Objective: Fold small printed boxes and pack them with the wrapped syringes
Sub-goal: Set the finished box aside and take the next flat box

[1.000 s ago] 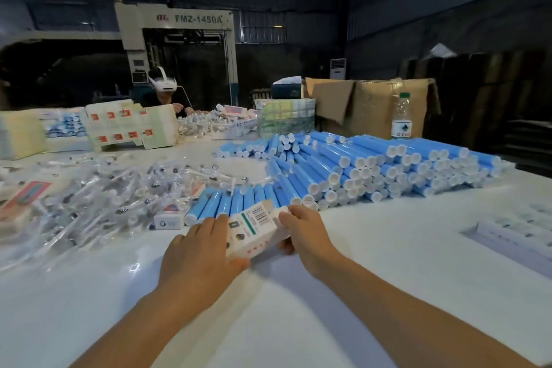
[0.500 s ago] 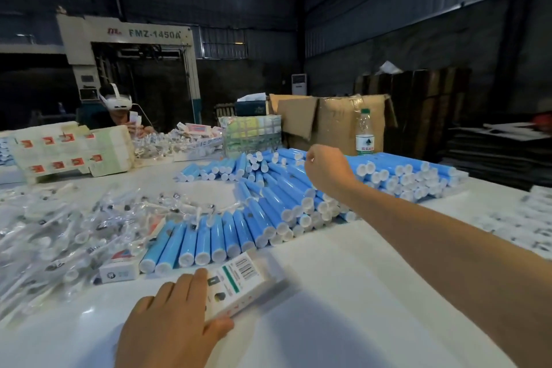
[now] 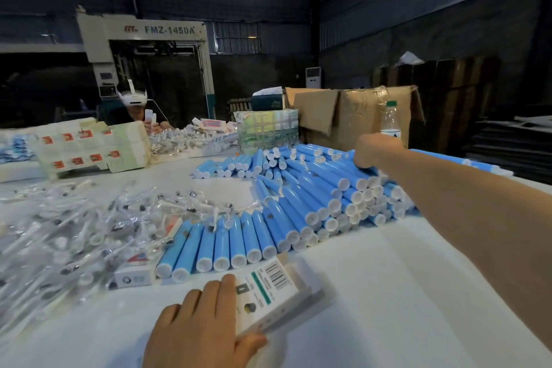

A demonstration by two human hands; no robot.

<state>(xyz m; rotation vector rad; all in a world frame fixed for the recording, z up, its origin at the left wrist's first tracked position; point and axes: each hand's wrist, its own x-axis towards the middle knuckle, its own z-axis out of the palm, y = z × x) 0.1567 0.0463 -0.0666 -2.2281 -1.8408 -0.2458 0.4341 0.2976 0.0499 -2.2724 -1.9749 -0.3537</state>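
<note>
My left hand grips a white printed box with a barcode and a green stripe. Its fingers lie on top and its thumb is at the box's near edge; the box lies tilted on the white table. My right arm stretches far out, and my right hand curls its fingers round a blue tube on top of the pile of blue tubes. A heap of wrapped syringes covers the table's left side. At its edge lies another small printed box.
A row of blue tubes lies just beyond the held box. At the back stand a stack of flat printed cartons, a wrapped green bundle, a brown cardboard box and a water bottle. Another person works across the table.
My right hand let go of the box and reached out over the tube pile, then dropped onto its far top. My left hand kept the box, now closer to me.
</note>
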